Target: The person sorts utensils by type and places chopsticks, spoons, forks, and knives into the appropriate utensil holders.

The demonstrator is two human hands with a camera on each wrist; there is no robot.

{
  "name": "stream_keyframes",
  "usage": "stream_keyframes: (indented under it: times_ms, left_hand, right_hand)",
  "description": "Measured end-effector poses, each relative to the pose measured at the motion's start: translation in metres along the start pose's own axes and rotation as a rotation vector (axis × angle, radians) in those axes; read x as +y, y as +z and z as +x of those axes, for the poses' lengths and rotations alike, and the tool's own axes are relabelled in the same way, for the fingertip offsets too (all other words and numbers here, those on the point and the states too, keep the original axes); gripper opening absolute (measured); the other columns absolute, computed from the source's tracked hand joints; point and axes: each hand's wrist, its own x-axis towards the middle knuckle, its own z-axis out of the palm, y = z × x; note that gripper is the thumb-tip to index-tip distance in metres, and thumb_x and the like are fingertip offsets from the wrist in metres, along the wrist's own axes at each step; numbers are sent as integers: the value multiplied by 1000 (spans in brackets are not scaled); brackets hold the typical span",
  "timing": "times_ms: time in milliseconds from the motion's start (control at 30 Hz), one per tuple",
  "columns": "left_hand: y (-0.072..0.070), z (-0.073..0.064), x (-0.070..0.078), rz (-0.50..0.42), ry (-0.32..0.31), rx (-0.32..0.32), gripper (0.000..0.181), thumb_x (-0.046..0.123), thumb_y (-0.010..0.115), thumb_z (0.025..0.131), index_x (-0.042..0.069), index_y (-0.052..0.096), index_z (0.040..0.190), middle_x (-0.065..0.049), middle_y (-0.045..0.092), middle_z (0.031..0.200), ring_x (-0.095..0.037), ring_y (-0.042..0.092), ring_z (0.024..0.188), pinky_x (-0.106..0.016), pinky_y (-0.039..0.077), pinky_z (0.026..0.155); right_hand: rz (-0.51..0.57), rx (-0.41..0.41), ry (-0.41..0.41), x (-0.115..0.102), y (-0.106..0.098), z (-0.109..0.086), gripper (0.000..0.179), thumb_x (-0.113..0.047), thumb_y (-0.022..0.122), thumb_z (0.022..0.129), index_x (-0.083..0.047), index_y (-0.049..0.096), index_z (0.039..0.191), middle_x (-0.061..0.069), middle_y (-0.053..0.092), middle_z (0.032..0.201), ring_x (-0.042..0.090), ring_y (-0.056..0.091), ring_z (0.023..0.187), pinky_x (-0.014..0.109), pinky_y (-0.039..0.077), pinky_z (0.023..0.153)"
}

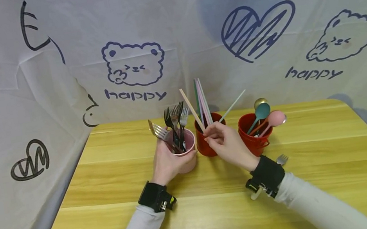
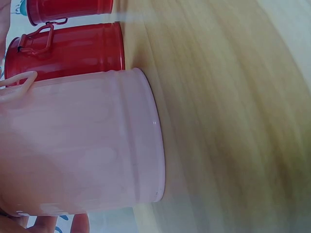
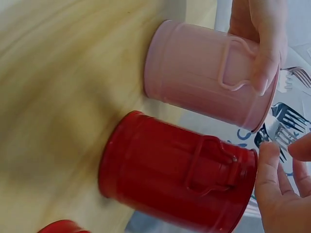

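Observation:
My left hand [image 1: 169,162] grips a pink bucket [image 1: 191,164], thumb over its front rim, fingers round the far side. Several forks [image 1: 175,121] stand in that bucket, tines up. To its right, a red bucket [image 1: 207,151] holds several straws [image 1: 201,100], one pale straw leaning right. My right hand [image 1: 226,141] is at this bucket's rim, thumb and fingertips at a peach straw [image 1: 191,107] that leans left; it appears pinched, its lower end hidden. The right wrist view shows the fingertips beside the red bucket [image 3: 175,170] but not the peach straw.
A second red bucket [image 1: 253,143] with several spoons [image 1: 262,111] stands to the right. A fork [image 1: 282,159] lies on the wooden table [image 1: 207,225] near my right wrist. Something white [image 1: 255,195] lies partly under that wrist. Behind hangs a white drawn-on cloth [image 1: 192,30].

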Motion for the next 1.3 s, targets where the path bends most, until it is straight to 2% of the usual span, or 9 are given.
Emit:
stream_keyframes:
  times_ms: [133,300,533,800,1100,1300]
  left_hand:
    - [0,1,0,3,9,-3,105,28,95,65,6,35,149,-10,63,132,-25,62,124,-40,45,114]
    - [-1,1,1,-18,13,-6,101,27,95,65,8,37,147,-8,64,131,-23,63,123,-39,46,113]
    - [-3,1,0,-16,-2,-14,102,27,94,67,9,35,148,-7,60,134,-24,62,123,-39,47,113]
    - [-3,0,1,-20,0,-24,91,28,94,67,15,42,141,-5,63,131,-21,63,122,-39,49,111]
    - [-2,1,2,-27,2,-28,92,29,94,67,14,42,142,-6,62,131,-22,62,123,-40,49,111]
    - [-1,1,2,-28,13,-24,92,29,94,67,15,43,142,-6,63,130,-21,62,122,-40,48,111]
  right_hand:
    - [-2,-15,32,5,-7,-10,15,2,59,94,-1,63,108,20,71,106,28,71,96,16,56,82]
    - [-63,-40,68,14,-16,-25,14,0,63,92,-2,65,106,16,72,99,18,69,89,17,56,77]
    - [-141,-101,58,33,-37,-47,14,1,64,91,2,65,105,12,71,93,8,63,82,19,54,75]
    - [-181,-176,124,50,-62,-72,15,1,61,92,4,63,107,12,68,92,4,57,79,20,51,72]
    - [-197,-188,112,62,-92,-93,18,3,63,90,8,62,107,10,67,88,1,55,73,20,49,64]
    - [-257,-202,145,68,-107,-106,19,2,64,91,8,62,109,9,69,86,-2,54,71,20,48,61]
